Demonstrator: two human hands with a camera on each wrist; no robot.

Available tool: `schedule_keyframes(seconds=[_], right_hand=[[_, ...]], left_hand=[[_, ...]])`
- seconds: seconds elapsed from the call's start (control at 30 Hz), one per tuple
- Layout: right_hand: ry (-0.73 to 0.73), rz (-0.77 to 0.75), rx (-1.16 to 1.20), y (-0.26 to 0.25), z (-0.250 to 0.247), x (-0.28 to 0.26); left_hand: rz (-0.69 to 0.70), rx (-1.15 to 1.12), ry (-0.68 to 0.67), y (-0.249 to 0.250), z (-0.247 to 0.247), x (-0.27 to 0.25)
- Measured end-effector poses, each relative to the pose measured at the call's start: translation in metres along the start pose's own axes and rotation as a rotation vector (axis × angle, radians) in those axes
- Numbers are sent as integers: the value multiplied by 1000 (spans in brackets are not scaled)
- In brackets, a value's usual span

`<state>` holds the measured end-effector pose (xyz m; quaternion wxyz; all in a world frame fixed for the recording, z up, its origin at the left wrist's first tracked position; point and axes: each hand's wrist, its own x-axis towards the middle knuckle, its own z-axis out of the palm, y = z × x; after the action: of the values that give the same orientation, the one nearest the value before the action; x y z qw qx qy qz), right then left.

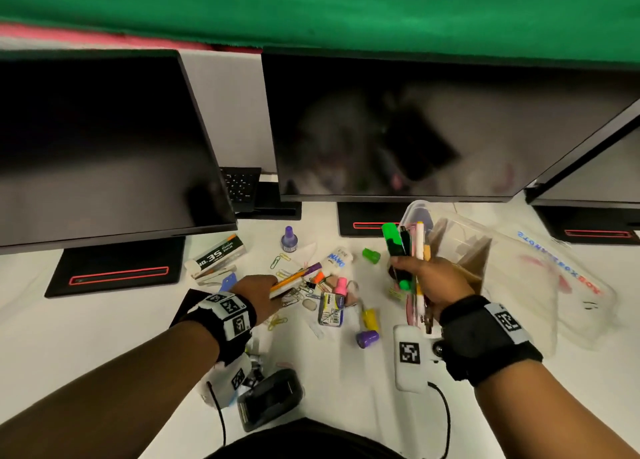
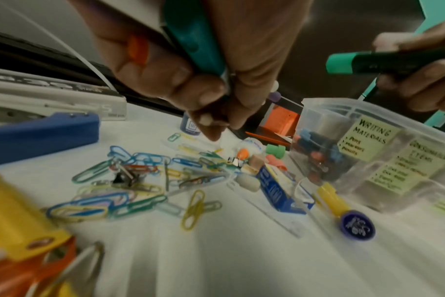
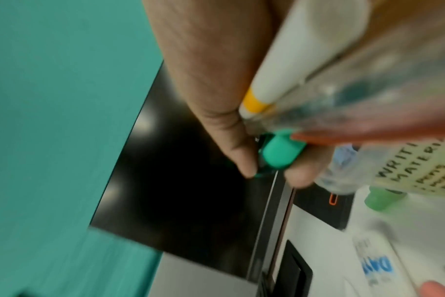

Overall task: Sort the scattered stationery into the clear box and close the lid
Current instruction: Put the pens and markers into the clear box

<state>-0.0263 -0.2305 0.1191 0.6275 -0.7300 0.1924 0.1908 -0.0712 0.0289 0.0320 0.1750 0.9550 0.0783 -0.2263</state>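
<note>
My right hand grips an upright bundle of pens: a green highlighter, a white pen and several thinner ones. It hovers just in front of the clear box, which stands open at the right. The right wrist view shows the highlighter's cap and the white pen between my fingers. The box's near compartment bears a "Writing Materials" label. My left hand holds a few pencils and pens low over the pile; a teal pen shows in its grip.
Coloured paper clips, a blue staples box, erasers, a glue bottle, a purple ink bottle, small stamps and a staples carton lie mid-table. The box's lid lies right. Monitors stand behind; a black device sits near me.
</note>
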Motion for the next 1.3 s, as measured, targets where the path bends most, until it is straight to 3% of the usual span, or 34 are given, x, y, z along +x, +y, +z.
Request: schedule_keyframes(seconds=[0.17, 0.37, 0.5, 0.6, 0.77, 0.83, 0.93, 1.03, 1.1, 1.3], right_hand=[[108, 110, 74, -11, -21, 34], [97, 165, -163, -33, -18, 64], [-4, 96, -430, -30, -20, 82], [-76, 79, -411, -29, -25, 84], [-50, 15, -403, -23, -38, 80], [-67, -48, -441, -15, -50, 72], [-76, -291, -752, 2, -78, 53], [-239, -566, -1026, 20, -105, 30], [-328, -587, -1134, 35, -117, 20], [-326, -622, -1270, 68, -121, 20]], left_hand=[[-18, -35, 65, 22, -13, -8], [-32, -143, 85, 45, -18, -12], [-48, -186, 104, 60, -23, -14], [-56, -244, 84, 73, -28, -11], [-11, -224, 6, 104, -35, -3], [10, -257, 3, 120, -39, 0], [25, -325, 18, 151, -44, 6], [62, -354, 26, 185, -45, 15], [85, -361, 11, 207, -44, 22], [14, -291, -20, 243, -29, 45]])
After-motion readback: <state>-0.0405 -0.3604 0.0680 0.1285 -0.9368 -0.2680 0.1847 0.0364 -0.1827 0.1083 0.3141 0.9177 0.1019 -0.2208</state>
